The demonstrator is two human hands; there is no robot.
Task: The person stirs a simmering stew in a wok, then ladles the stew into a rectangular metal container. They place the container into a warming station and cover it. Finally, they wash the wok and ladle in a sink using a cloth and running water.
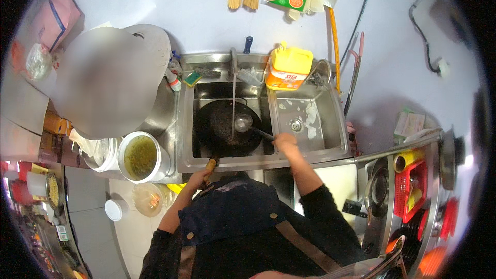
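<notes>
A black wok (pixel 217 128) lies in the left basin of a stainless steel double sink (pixel 186 124), under a stream of water from the faucet (pixel 233 60). My left hand (pixel 199 179) grips the wok's wooden handle (pixel 210 164) at the sink's front edge. In my right hand (pixel 286 142) is the dark handle of a metal ladle (pixel 244 123), whose bowl is over the inside of the wok. Whether the ladle's bowl touches the wok cannot be told. White residue lies around the drain (pixel 296 125) of the right basin.
A yellow detergent jug (pixel 288 68) stands behind the basins. A green and yellow sponge (pixel 192 79) lies on the rear left ledge. Left of the sink stands a white bucket (pixel 166 159) of greenish liquid. Right of me are a red plastic basket (pixel 401 190) and pans (pixel 378 192).
</notes>
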